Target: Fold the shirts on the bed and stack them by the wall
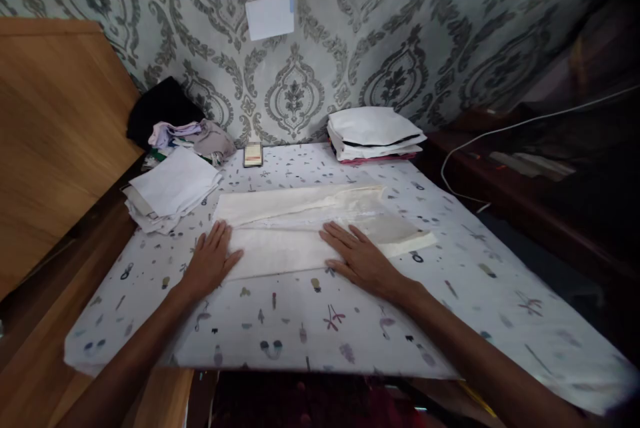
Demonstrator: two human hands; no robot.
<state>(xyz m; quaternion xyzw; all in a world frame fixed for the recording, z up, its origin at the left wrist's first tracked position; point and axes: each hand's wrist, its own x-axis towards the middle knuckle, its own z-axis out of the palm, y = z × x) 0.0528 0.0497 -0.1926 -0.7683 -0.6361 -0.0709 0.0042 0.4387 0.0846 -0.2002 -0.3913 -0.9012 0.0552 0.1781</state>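
A cream-white garment or cloth (280,251), folded lengthwise into a long strip, lies across the middle of the table. Its exact kind I cannot make out. My left hand (210,261) rests flat on its left end, fingers stretched out. Palm down, my right hand (363,258) presses on the right part of the strip, its fingers spread. Beyond that hand the cloth fans out into loose, thinner layers with an uneven edge. Neither hand grips anything.
The table has a white printed cover (300,341). Folded white cloths (175,181) lie at the left, before a heap of clothes (200,138). A stack of folded white cloth (375,128) stands back right. A small framed card (253,155) lies near the wall; a white cable (520,123) hangs right.
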